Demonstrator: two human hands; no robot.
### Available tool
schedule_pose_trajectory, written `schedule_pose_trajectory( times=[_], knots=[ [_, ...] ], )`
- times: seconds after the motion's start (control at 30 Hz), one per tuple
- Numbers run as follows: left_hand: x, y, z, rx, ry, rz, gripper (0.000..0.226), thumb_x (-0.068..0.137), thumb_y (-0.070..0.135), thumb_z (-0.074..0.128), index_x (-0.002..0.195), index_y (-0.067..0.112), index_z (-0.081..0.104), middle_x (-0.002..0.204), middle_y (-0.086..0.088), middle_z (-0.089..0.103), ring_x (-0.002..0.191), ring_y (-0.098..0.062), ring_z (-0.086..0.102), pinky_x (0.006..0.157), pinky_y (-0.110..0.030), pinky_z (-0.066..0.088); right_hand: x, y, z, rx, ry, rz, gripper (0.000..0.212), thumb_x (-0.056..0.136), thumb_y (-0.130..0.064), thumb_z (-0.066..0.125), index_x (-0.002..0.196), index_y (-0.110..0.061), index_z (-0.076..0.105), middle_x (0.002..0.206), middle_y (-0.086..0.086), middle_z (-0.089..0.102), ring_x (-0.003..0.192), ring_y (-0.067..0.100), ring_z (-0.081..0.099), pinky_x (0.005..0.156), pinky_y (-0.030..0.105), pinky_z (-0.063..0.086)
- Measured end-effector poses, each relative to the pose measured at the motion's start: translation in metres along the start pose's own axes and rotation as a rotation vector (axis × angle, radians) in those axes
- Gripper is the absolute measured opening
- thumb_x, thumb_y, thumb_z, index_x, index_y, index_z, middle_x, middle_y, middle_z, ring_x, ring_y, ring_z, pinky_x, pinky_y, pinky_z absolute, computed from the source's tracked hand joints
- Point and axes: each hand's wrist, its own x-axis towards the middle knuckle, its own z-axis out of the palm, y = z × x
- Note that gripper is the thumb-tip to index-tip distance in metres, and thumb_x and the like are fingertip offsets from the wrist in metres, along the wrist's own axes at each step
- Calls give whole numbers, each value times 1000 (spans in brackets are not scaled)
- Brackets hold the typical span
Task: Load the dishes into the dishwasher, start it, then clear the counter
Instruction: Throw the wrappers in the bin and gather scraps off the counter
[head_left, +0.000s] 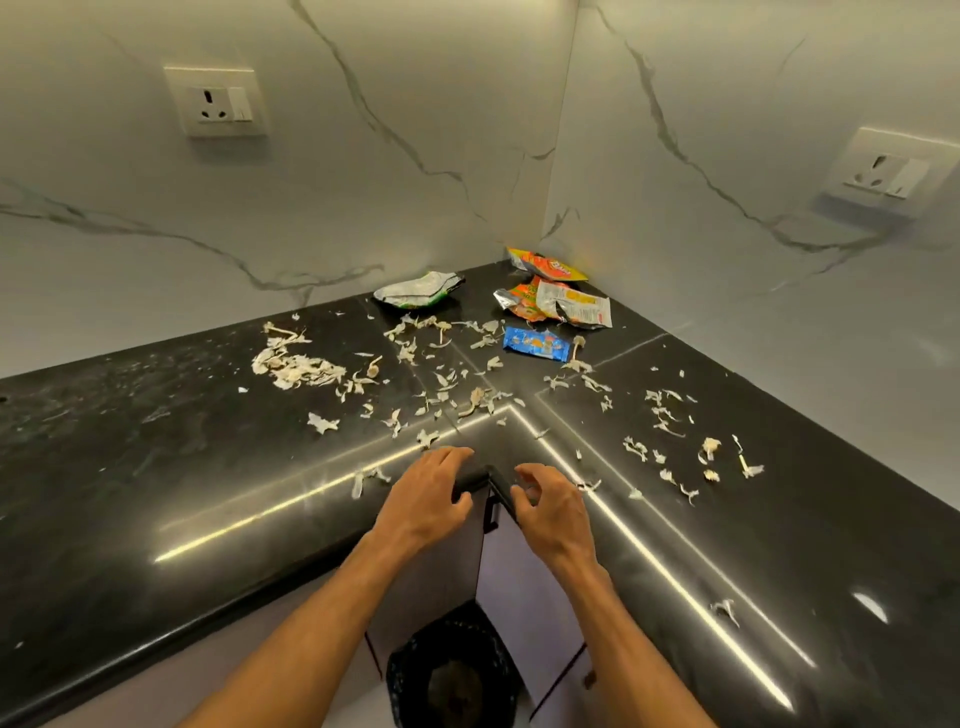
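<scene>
Left grip: the left hand (423, 501) lies palm down on the inner corner of the black table (156, 467). Its fingers are slightly spread and gently bent, with the tips on the top just past the edge. It holds nothing.
Right grip: the right hand (550, 512) is just beside it at the same corner, fingers half curled and apart, thumb close to the forefinger. Whether a scrap is pinched there cannot be told.
Peels: pale dry peels (298, 366) are strewn over both wings of the table. The thickest heap is left of centre, and loose bits lie near both hands.
Wrappers: a green-and-white wrapper (418, 290) lies by the back wall. The orange wrappers (550, 304) are crumpled in the far corner, and a blue wrapper (537, 344) lies flat just in front of them.
Below: a black-lined bin (452, 675) stands on the floor under the corner, between the forearms, in front of pale cabinet doors (524, 587).
Walls: marble-look panels, with a socket (215, 101) on the left and another on the right.
</scene>
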Motion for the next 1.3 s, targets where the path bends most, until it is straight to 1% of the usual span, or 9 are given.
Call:
schedule_pose_trajectory(
  times=[0.13,0.4,0.57,0.63,0.77,0.93,1.07,1.2,1.3],
  knots=[
    [55,-2,-1,-10,30,0,55,86,27,60,138,20,43,138,1,49,129,-15,44,107,-31,39,53,7,-6,9,3,-25,33,90,-21,64,122,-17,65,116,-1,67,94,10,66,84,26,54],
    [145,-15,16,-30,-21,57,57,86,26,61,140,19,43,139,1,48,128,-15,44,107,-30,39,128,19,1,34,17,45,33,90,-21,62,123,-18,63,117,-2,66,100,11,65,90,28,53],
    [203,-22,26,-47,-85,142,59,85,26,62,140,17,43,138,-1,49,127,-15,45,104,-31,41,167,19,6,30,85,121,30,90,-18,62,119,-16,65,112,0,67,94,12,65,87,30,54],
    [224,-26,28,-50,-110,177,59,86,27,62,140,17,42,139,0,48,127,-15,45,103,-31,42,181,18,7,-2,90,145,32,91,-18,62,123,-16,63,115,0,66,98,12,64,86,24,51],
    [271,-35,29,-60,-149,222,61,87,27,61,142,18,40,143,-1,45,131,-15,41,106,-31,40,216,18,7,-62,114,180,35,91,-16,60,126,-16,61,120,0,64,107,13,61,93,27,51],
    [320,-37,32,-48,-186,191,64,87,23,58,146,18,33,148,-1,39,135,-16,36,106,-33,37,261,25,4,-123,72,204,39,89,-15,60,128,-17,59,124,0,62,112,15,59,97,32,50],
    [347,-39,41,-36,-225,147,67,87,23,59,147,19,30,148,-2,37,134,-17,37,105,-36,40,297,33,-2,-173,-11,242,49,88,-15,62,136,-18,53,135,1,56,121,17,55,101,35,47],
    [371,-49,51,-59,-223,80,66,85,26,60,145,20,34,145,-2,40,129,-18,42,102,-37,43,335,41,-8,-201,-100,266,54,88,-19,63,140,-20,48,141,2,50,125,19,50,102,38,45],
    [379,-55,57,-69,-220,52,62,86,26,59,143,21,35,143,-1,42,127,-17,44,99,-36,45,363,46,-12,-223,-195,283,66,84,-25,72,142,-20,43,141,3,46,124,19,50,103,38,44]
  ],
)
